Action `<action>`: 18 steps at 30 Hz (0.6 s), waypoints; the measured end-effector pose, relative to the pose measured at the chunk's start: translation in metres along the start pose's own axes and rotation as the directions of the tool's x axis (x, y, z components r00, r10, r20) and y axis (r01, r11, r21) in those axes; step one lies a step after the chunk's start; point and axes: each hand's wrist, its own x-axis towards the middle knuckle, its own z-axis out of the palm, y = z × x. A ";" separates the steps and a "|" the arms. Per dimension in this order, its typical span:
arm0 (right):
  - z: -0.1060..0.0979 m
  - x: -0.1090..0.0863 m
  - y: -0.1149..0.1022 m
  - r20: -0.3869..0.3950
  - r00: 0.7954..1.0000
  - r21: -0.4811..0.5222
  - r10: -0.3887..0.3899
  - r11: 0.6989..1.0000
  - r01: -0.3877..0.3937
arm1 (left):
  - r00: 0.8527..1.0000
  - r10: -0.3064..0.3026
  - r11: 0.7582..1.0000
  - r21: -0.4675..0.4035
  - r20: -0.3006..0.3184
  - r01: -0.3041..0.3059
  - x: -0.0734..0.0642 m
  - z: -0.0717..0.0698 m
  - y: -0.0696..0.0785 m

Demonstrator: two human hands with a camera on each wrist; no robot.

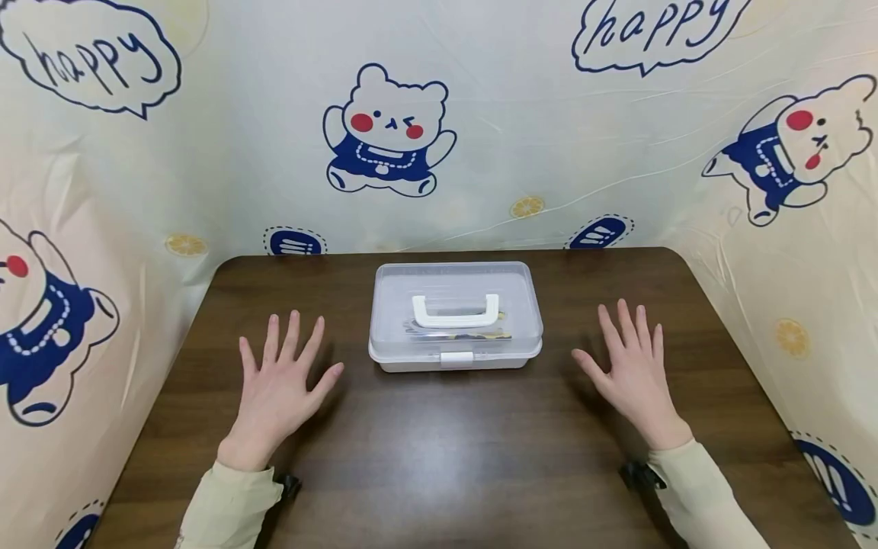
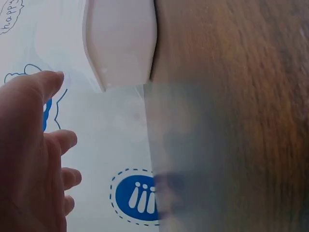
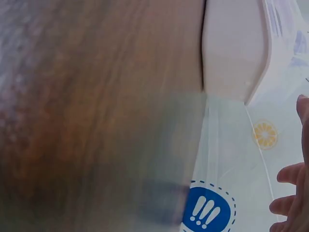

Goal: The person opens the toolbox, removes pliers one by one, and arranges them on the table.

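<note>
A plastic storage box (image 1: pixel 456 352) with a translucent lid, a white carry handle (image 1: pixel 456 320) and a white front latch (image 1: pixel 456 359) stands on the table, its lid down. Through the lid some thin items show, too blurred to name. To the left of the box my left hand (image 1: pixel 277 393) has its fingers spread and holds nothing. My right hand (image 1: pixel 634 377) is on the other side, fingers spread too, apart from the box. Each wrist view shows one end of the box (image 2: pixel 120 43) (image 3: pixel 234 48) beyond the fingers.
The box sits toward the far edge of a dark wooden table (image 1: pixel 439 457). A pale curtain (image 1: pixel 507 137) printed with bears and "happy" bubbles surrounds the table at the back and both sides. A dark strap (image 1: pixel 641 476) shows at the right wrist.
</note>
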 end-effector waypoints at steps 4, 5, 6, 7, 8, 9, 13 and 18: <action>0.001 0.001 -0.014 -0.115 0.993 0.157 0.011 0.988 0.007 | 0.999 -0.046 0.979 -0.200 0.015 0.048 0.007 0.000 0.008; 0.002 0.000 -0.019 -0.142 0.990 0.210 0.021 0.978 0.009 | 0.998 -0.063 0.959 -0.276 0.019 0.066 0.009 0.001 0.011; 0.003 -0.001 -0.025 -0.164 0.986 0.262 0.033 0.965 0.012 | 0.997 -0.081 0.932 -0.352 0.021 0.083 0.011 0.002 0.014; 0.005 -0.001 -0.032 -0.179 0.983 0.312 0.040 0.950 0.018 | 0.995 -0.100 0.899 -0.426 0.020 0.098 0.014 0.004 0.017; 0.006 -0.002 -0.039 -0.185 0.982 0.359 0.045 0.933 0.025 | 0.993 -0.118 0.861 -0.496 0.022 0.113 0.017 0.006 0.021; 0.008 -0.002 -0.046 -0.189 0.981 0.399 0.044 0.916 0.036 | 0.990 -0.137 0.819 -0.559 0.024 0.127 0.020 0.008 0.024; 0.016 -0.004 -0.075 -0.190 0.981 0.514 -0.038 0.848 0.132 | 0.979 -0.202 0.660 -0.734 0.034 0.161 0.032 0.015 0.039; 0.028 -0.005 -0.107 -0.078 0.990 0.604 -0.120 0.784 0.143 | 0.968 -0.244 0.480 -0.859 0.066 0.179 0.044 0.021 0.053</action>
